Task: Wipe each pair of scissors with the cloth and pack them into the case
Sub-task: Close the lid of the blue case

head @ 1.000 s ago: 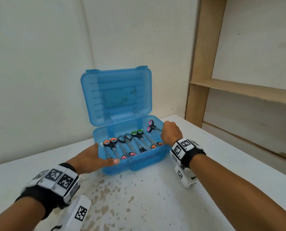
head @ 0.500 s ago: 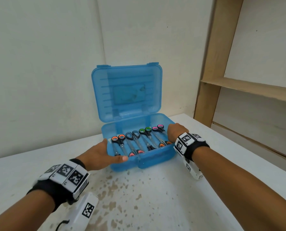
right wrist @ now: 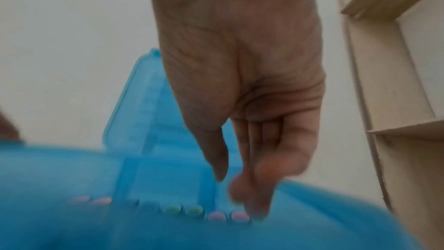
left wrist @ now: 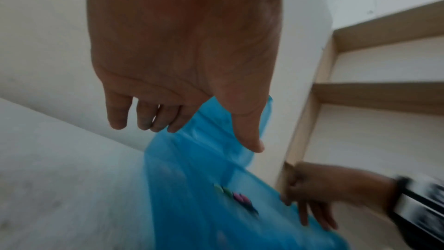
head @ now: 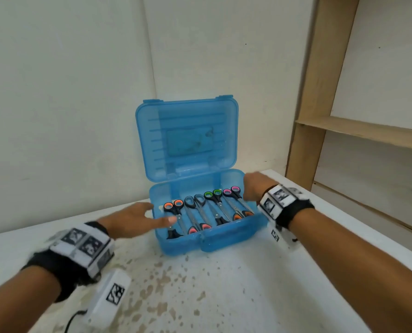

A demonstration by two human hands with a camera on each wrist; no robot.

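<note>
The blue plastic case [head: 224,239] stands open on the table with its lid [head: 188,138] upright. Several scissors lie side by side in it: an orange-handled pair [head: 173,206], a grey pair [head: 195,201], a green pair [head: 213,195] and a pink pair [head: 231,191]. My left hand [head: 137,219] hovers at the case's left side, fingers straight, holding nothing [left wrist: 192,134]. My right hand [head: 254,186] is at the case's right rim beside the pink pair, its relaxed fingers [right wrist: 252,202] pointing down at the rim. No cloth is in view.
The white table [head: 200,296] is stained with brown spots in front of the case. A wooden shelf frame [head: 305,116] rises at the right behind the table's far corner. White walls close the back and left.
My right hand laid the pink-handled scissors into the case and moved to the right rim. My left hand has let go of the case's left side and lifted slightly.
</note>
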